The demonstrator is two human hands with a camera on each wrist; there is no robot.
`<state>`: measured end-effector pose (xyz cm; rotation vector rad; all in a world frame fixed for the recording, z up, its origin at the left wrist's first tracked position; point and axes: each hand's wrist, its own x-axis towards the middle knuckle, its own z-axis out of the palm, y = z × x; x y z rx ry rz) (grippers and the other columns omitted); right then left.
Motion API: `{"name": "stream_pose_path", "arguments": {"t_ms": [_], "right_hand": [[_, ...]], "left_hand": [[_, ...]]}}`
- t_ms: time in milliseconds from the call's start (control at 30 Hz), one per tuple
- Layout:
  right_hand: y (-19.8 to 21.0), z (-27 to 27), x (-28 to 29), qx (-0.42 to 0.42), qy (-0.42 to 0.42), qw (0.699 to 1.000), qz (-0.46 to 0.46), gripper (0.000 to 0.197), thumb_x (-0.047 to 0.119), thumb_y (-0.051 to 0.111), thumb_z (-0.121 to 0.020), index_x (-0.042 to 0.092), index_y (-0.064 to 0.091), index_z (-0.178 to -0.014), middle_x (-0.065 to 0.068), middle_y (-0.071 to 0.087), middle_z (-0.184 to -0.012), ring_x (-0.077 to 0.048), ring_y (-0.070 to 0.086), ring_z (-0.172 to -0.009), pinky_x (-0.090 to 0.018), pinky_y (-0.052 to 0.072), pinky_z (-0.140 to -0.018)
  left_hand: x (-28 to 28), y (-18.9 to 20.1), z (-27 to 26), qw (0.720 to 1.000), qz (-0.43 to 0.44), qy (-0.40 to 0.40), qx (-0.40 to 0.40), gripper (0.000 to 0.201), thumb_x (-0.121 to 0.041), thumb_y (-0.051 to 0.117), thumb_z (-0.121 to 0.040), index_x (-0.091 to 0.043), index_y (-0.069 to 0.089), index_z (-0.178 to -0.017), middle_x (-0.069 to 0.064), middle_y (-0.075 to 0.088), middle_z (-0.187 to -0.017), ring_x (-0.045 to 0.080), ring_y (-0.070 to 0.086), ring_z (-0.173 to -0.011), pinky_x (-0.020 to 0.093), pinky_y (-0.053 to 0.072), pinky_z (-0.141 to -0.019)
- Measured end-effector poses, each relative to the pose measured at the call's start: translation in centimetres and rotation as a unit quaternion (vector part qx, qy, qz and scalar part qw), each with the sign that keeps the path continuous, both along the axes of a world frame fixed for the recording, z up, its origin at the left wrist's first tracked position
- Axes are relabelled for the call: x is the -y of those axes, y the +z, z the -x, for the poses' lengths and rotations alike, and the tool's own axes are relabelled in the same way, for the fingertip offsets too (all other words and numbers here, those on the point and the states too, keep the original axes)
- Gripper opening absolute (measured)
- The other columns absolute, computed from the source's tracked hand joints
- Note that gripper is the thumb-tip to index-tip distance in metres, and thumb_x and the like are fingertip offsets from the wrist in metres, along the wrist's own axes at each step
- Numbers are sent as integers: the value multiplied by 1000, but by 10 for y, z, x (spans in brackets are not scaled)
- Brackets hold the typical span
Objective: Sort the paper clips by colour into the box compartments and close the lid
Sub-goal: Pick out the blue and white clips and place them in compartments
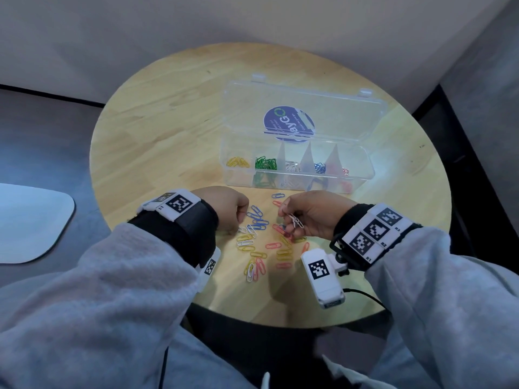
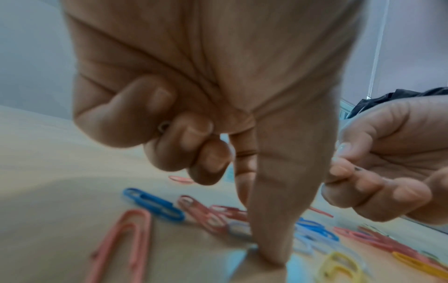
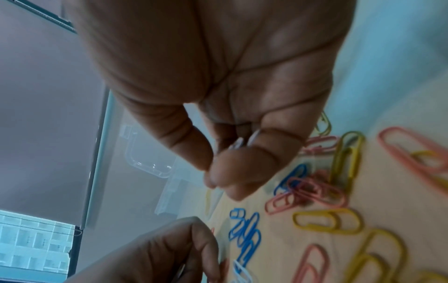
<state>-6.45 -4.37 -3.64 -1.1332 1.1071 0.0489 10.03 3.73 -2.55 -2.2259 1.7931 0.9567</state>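
A clear compartment box (image 1: 371,167) stands on the round wooden table (image 1: 168,130) with its lid (image 1: 247,108) open and leaning back. Its compartments hold yellow (image 1: 238,162), green (image 1: 265,163), white, blue (image 1: 320,167) and red clips. Loose clips (image 1: 269,245) of mixed colours lie between my hands. My right hand (image 1: 283,214) (image 3: 218,172) pinches a small bunch of white clips (image 1: 296,221) (image 3: 242,142) above the pile. My left hand (image 1: 238,220) (image 2: 266,229) has one finger pressed on the table, the others curled around a white clip end (image 2: 164,126).
Blue clips (image 1: 257,217) (image 3: 244,235) lie closest to the box, red and yellow ones (image 3: 327,220) nearer me. A white rounded surface (image 1: 28,220) sits off the table's left. A wall rises just behind the box. The box corner (image 3: 150,164) shows in the right wrist view.
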Motion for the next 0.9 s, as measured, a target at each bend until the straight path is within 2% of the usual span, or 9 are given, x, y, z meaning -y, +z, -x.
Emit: {"name": "stream_pose_path", "arguments": {"t_ms": [133, 267, 367, 500, 633, 667, 733, 833, 900], "right_hand": [[1, -2, -2, 3, 7, 1000, -3, 22, 6, 38, -95, 8, 47, -74, -5, 42, -64, -9, 50, -39, -16, 40, -38], [1, -6, -3, 3, 29, 999, 19, 22, 0, 41, -92, 9, 45, -72, -7, 45, -59, -9, 51, -38, -17, 39, -38], [0, -9, -5, -31, 71, 995, 64, 21, -7, 45, -85, 8, 49, -71, -10, 49, -60, -15, 46, -45, -21, 40, -42], [2, -16, -9, -103, 168, 969, 149, 16, 1, 55, -82, 13, 55, -71, -6, 51, -60, -15, 42, -47, -22, 37, -45], [9, -25, -12, -170, 242, 922, 250, 5, 13, 65, -76, 16, 61, -74, -3, 58, -63, -15, 47, -49, -19, 38, -47], [10, -27, -13, -181, 253, 911, 271, 3, 15, 65, -75, 15, 64, -78, -3, 60, -64, -15, 49, -52, -19, 38, -48], [11, -31, -14, -193, 271, 894, 301, 11, 17, 65, -75, 13, 67, -84, -2, 63, -68, -16, 53, -58, -19, 41, -51], [12, -38, -18, -199, 299, 872, 332, 5, 18, 65, -77, 15, 64, -81, 0, 59, -69, -16, 52, -64, -23, 44, -60], [12, -43, -21, -207, 319, 860, 340, 11, 21, 67, -78, 18, 57, -75, 4, 54, -66, -16, 51, -66, -26, 45, -64]], "left_hand": [[-1, -1, 1, 1000, 5, -11, 18, 16, -10, 56, -82, -26, 57, -81, -9, 46, -60, 5, 40, -47, 17, 29, -45], [0, -1, 2, 1000, -5, -15, 22, 17, -10, 55, -82, -26, 58, -80, -10, 46, -59, 4, 40, -47, 17, 30, -45], [1, 0, 3, 999, -20, -19, 17, 14, -11, 58, -81, -24, 58, -80, -10, 48, -60, 5, 41, -48, 17, 32, -46], [1, -1, 2, 999, -29, -11, 9, 9, -14, 59, -81, -22, 59, -77, -9, 52, -63, 8, 45, -53, 19, 38, -54], [2, 2, -13, 993, -32, 59, -100, 15, -15, 63, -77, -19, 57, -63, -3, 58, -61, 13, 53, -55, 26, 48, -66], [2, 5, -17, 989, -27, 74, -128, 18, -17, 65, -77, -19, 56, -62, -2, 58, -61, 13, 51, -54, 23, 45, -62], [2, 11, -22, 977, -14, 108, -185, 19, -18, 67, -74, -19, 54, -60, 2, 57, -65, 14, 46, -54, 19, 38, -53], [1, 15, -26, 947, 3, 163, -277, 19, -13, 66, -72, -14, 52, -59, 13, 56, -74, 19, 41, -59, 21, 35, -53], [0, 17, -28, 933, 16, 182, -310, 18, -10, 65, -67, -13, 49, -57, 11, 55, -68, 20, 41, -60, 20, 36, -52]]}}
